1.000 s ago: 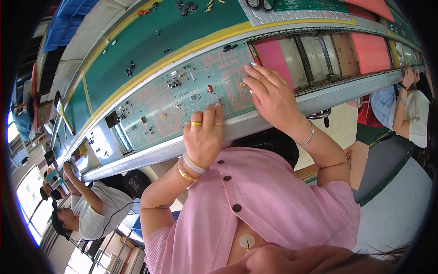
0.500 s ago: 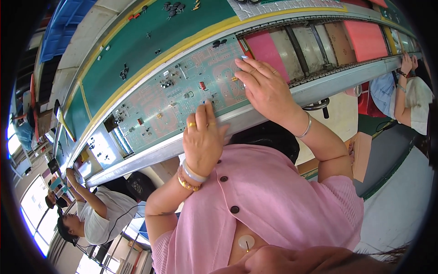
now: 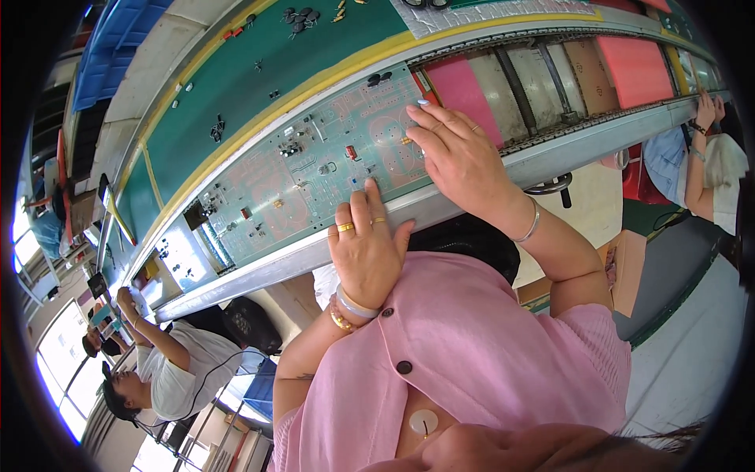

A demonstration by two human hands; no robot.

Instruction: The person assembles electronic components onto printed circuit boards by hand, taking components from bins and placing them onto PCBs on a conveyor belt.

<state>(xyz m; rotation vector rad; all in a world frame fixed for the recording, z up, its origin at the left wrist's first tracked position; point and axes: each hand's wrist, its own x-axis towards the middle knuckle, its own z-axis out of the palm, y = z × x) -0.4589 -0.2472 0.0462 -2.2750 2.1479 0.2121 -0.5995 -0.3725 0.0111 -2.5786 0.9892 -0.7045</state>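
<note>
While left hand (image 3: 367, 259) lay at board (image 3: 311, 185), parted fingers (image 3: 359, 210) held nothing visible; right hand (image 3: 464, 157) loosely bent, hold unclear; sideways brush risked tilting yellow part (image 3: 406, 141).

No lettering can be read, as anything printed on the circuit board (image 3: 318, 193) shows too small

We have a gap over the front rail (image 3: 412, 207) between our left hand (image 3: 368, 256) and right hand (image 3: 464, 161). Low across the circuit board (image 3: 314, 189), the red component (image 3: 351, 153) and black parts (image 3: 291, 149) block us. On the green bench (image 3: 236, 94), we find room around two tiny parts (image 3: 258, 64) between the dark cluster (image 3: 216, 128) and black discs (image 3: 299, 19).
</note>
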